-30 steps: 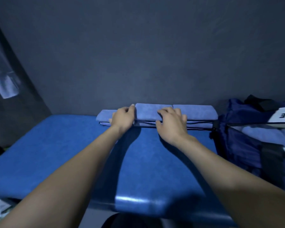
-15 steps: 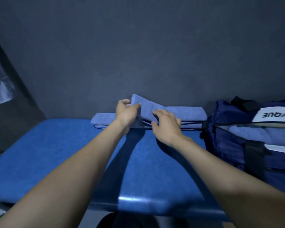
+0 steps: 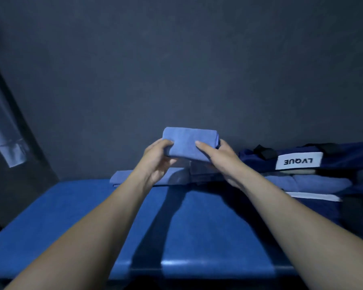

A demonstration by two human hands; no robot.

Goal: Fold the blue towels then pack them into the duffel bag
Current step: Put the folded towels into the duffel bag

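A folded light-blue towel (image 3: 189, 141) is held up in the air above the far edge of the blue table (image 3: 88, 216). My left hand (image 3: 157, 158) grips its left end, and my right hand (image 3: 220, 155) grips its right end with the thumb on top. Below them another light-blue towel (image 3: 126, 177) lies folded flat against the wall. The navy duffel bag (image 3: 327, 162) stands open on the right, with folded blue towels (image 3: 314, 182) inside it.
A dark grey wall rises straight behind the table. The bag carries a white label (image 3: 298, 161) and black handles. A pale cloth or plastic sheet (image 3: 6, 141) hangs at the far left. The table's glossy front edge (image 3: 176, 266) runs near my body.
Both hands have lifted a folded towel off the row at the wall and raised it well above the table. The camera view has tilted up and shifted right.
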